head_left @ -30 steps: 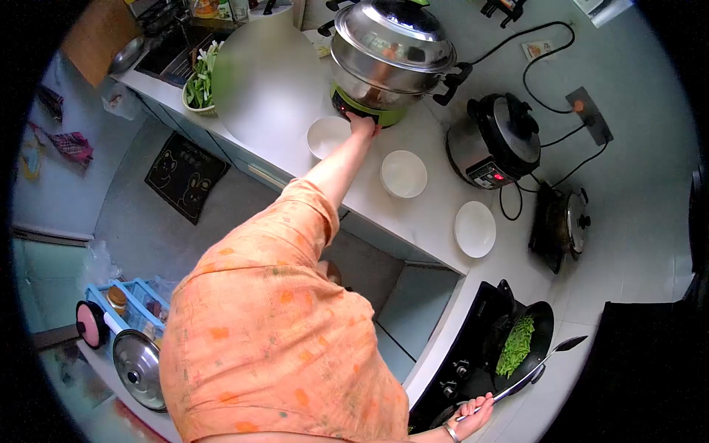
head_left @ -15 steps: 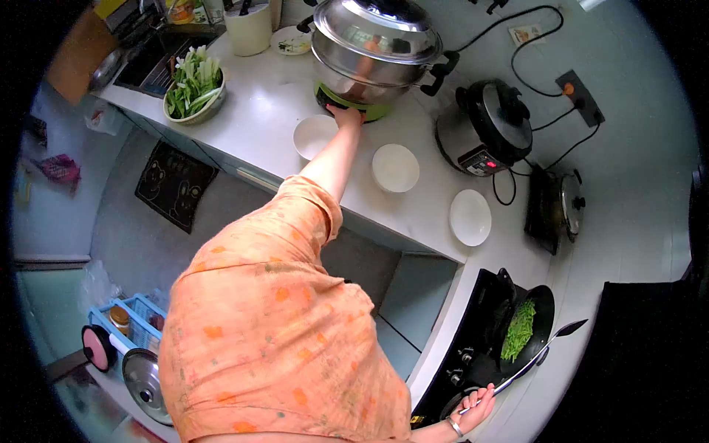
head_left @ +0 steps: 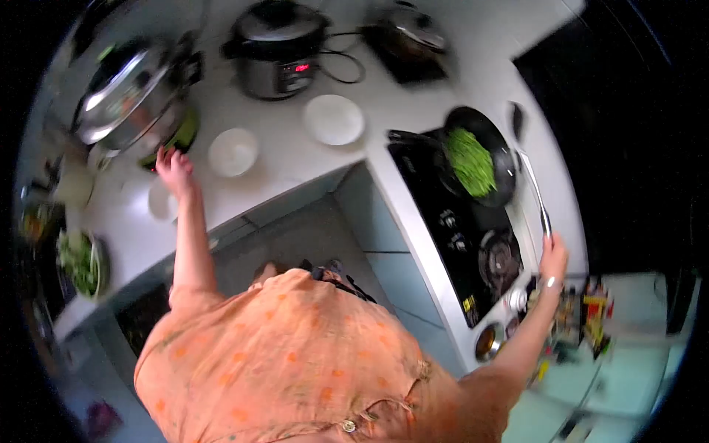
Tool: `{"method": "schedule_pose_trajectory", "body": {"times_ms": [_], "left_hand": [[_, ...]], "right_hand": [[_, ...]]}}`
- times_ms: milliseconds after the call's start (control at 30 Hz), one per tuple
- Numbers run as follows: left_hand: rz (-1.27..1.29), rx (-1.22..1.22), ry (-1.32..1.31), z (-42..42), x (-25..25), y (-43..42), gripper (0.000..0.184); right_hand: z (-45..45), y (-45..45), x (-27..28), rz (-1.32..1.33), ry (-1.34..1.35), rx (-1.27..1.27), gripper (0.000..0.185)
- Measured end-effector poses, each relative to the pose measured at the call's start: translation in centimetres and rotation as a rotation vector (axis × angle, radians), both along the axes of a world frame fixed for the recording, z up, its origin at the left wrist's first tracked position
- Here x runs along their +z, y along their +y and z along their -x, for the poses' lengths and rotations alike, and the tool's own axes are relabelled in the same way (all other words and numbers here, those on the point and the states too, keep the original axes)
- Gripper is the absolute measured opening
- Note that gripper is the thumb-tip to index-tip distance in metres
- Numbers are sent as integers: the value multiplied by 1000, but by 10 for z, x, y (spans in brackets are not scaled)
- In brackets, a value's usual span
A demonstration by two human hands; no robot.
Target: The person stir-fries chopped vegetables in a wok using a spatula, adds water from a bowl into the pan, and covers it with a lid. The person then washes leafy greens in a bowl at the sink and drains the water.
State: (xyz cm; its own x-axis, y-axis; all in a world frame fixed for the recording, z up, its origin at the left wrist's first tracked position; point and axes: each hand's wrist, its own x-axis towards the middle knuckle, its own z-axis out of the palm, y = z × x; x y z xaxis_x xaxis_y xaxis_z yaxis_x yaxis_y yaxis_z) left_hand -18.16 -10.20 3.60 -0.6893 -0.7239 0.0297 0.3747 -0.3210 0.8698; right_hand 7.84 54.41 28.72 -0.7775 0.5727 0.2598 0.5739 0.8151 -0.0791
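My right hand (head_left: 554, 258) is closed round the handle of a spatula (head_left: 533, 184) with a long metal shaft and dark head. The spatula is raised beside the black wok (head_left: 505, 164), apart from it. Chopped green vegetables (head_left: 471, 162) lie in the wok on the black gas stove (head_left: 428, 199). At the far left, my left hand (head_left: 176, 173) is open, its fingers at the front of the green-edged base (head_left: 185, 133) under a large steel pot (head_left: 129, 100). Blur hides whether they touch it. A white bowl (head_left: 161, 201) is partly behind my left wrist.
A white bowl (head_left: 233, 153) and a white plate (head_left: 334, 119) stand on the counter. Behind them is a lit pressure cooker (head_left: 277, 55). A lidded pan (head_left: 413, 33) stands at the back. Leafy greens fill a bowl (head_left: 97, 266) at left. Condiments (head_left: 583, 310) stand at right.
My view has swung right toward the stove. The raised spatula now points away from me beside the wok. My left hand remains by the base, its fingers now more visible.
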Motion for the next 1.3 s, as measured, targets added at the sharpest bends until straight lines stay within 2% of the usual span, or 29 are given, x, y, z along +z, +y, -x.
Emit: {"method": "schedule_pose_trajectory", "body": {"times_ms": [67,100,167,233,267,333,400,433,467,533,600,700,800,833,867,933,1000,1133,1167,1300], "left_hand": [[124,-243,-32,-33,12,38,32],[135,-378,-55,-41,13,63,30],[184,-536,-115,-65,8,78,26],[231,-641,-210,-75,16,105,23],[243,-685,-203,-78,13,114,22],[233,-745,-208,-86,15,135,21],[243,-746,-190,-95,12,146,21],[247,-754,-191,-98,11,148,20],[251,-753,-184,-101,10,148,20],[271,-719,-264,-106,7,148,19],[274,-718,-271,-111,6,149,18],[295,-715,-301,-112,5,151,17],[317,-739,-323,-115,7,154,17],[336,-740,-363,-116,10,157,17],[356,-742,-402,-116,13,161,17],[366,-748,-401,-114,11,172,17],[373,-754,-389,-110,8,183,16],[295,-836,-382,-108,5,201,16],[299,-845,-387,-107,5,204,17],[277,-857,-399,-107,11,211,17]], "right_hand": [[12,11,45,-246,-91,62,28],[29,-3,77,-200,-241,-55,29],[60,21,89,-416,-422,132,27],[93,37,105,-341,-629,145,24],[115,33,111,-49,-712,-16,21],[147,38,110,56,-864,-81,18],[179,45,95,76,-1039,25,14],[188,35,88,23,-1053,125,12],[203,44,71,89,-1042,134,22],[217,35,49,189,-859,119,12],[231,42,33,-48,-861,141,15],[246,82,21,-108,-808,141,18],[245,107,40,-76,-706,121,18],[240,98,49,-91,-684,37,17],[240,105,42,-88,-690,40,17],[239,121,18,-348,-636,140,19],[233,124,-7,-346,-703,161,19],[203,90,53,-331,-856,204,24],[206,93,61,-357,-898,44,24],[196,86,79,-742,-929,45,20]]}}
